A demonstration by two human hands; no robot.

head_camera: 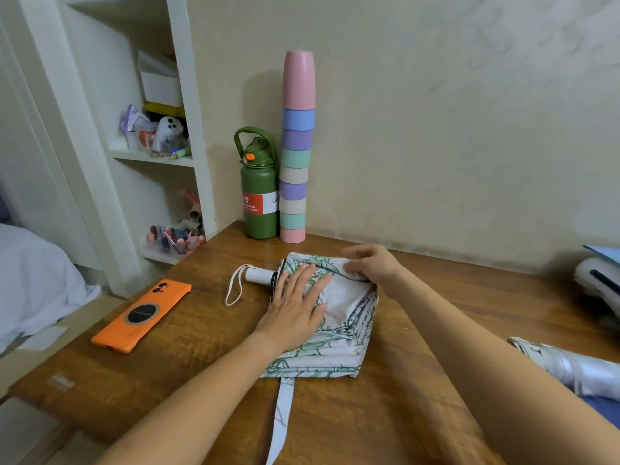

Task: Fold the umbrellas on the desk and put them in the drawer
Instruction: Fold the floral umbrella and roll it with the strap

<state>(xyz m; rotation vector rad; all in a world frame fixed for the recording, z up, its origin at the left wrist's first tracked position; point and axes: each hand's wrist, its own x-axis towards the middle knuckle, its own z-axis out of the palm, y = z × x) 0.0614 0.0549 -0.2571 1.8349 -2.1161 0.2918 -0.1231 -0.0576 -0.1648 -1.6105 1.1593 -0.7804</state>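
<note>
- Wooden desk (214, 357) against a pale wall carries a collapsed floral umbrella (339, 317) near its middle, white handle (260, 275) pointing left, closing strap (281, 417) trailing toward the viewer
- Left hand (295, 307) lies flat on the folded canopy, fingers straight, pressing
- Right hand (372, 265) pinches the fabric at the far edge
- Second umbrella (567, 367), silvery, lies at the right edge
- Orange phone (141, 315) lies to the left; green bottle (259, 193) and stack of pastel cups (296, 156) stand by the wall
</note>
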